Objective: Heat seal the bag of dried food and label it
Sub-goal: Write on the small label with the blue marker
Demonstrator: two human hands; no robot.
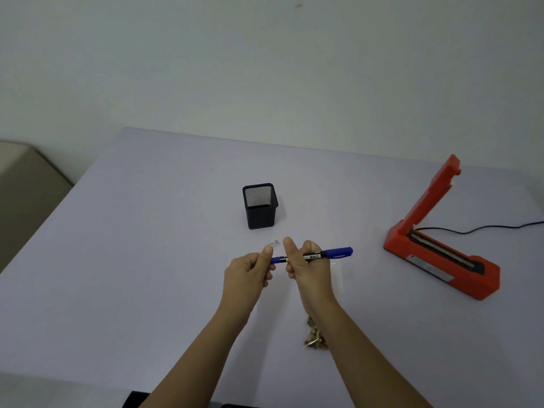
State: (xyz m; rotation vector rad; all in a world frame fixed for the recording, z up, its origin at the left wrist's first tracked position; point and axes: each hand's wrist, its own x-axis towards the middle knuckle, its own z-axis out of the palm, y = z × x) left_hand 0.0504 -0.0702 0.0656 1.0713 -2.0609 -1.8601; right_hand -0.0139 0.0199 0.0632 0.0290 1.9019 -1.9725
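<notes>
I see both hands raised over the middle of the table (pixel 147 231), sharing one blue marker (pixel 313 254). The right hand (pixel 309 266) is wrapped shut around the barrel, thumb up, and the left hand (pixel 250 269) is pinched closed on the marker's near-left end, with what looks like a small printed label (pixel 276 244) caught at its fingertips; it is too small for me to read. The marker's long axis runs from about nine o'clock to three o'clock, tipped slightly up at the right, where the capped end sticks out past the right fist. I judge that pulling along that line is what would free a cap at the left end, so the hands would have to part sideways, not toward me. The bag of dried food (pixel 316 337) lies flat on the table at six o'clock from the hands, mostly hidden under the right forearm; only a clump of brown pieces and a faint clear edge show. I cannot tell whether its mouth is sealed. The right hand is the nearer one to it, straight down and back. The red heat sealer (pixel 441 260) sits well apart at three o'clock, arm lifted, cord trailing right. The black mesh pen holder (pixel 260 207) stands at twelve o'clock, just beyond the hands.
</notes>
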